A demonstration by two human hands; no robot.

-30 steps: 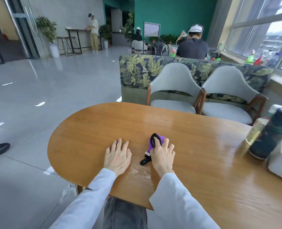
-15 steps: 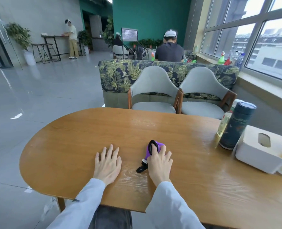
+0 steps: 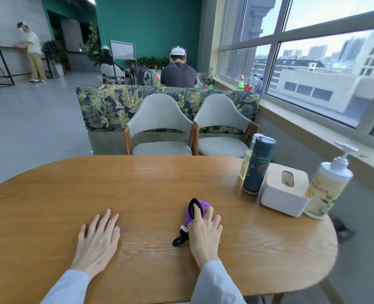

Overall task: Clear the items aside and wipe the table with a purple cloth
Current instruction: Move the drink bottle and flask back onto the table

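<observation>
Wood-grain table point(image 3: 159, 185) fills my view, which has swung right over the last second, so 4 items now show grouped at the right end: a bottle point(image 3: 246, 161), flask point(image 3: 258, 165), tissue box point(image 3: 284, 189) and pump bottle point(image 3: 326, 189). My left hand point(image 3: 98, 240) stays flat, fingers spread, holding nothing. My right hand point(image 3: 204, 232) still presses the purple cloth point(image 3: 196, 210) flat mid-table, fingers loosely curved over it. I judge clearing done and wiping underway.

Two hands point(image 3: 97, 240) point(image 3: 204, 234), one purple cloth point(image 3: 200, 208), three bottles point(image 3: 258, 164) point(image 3: 327, 187) point(image 3: 247, 160), one tissue box point(image 3: 283, 194).
</observation>
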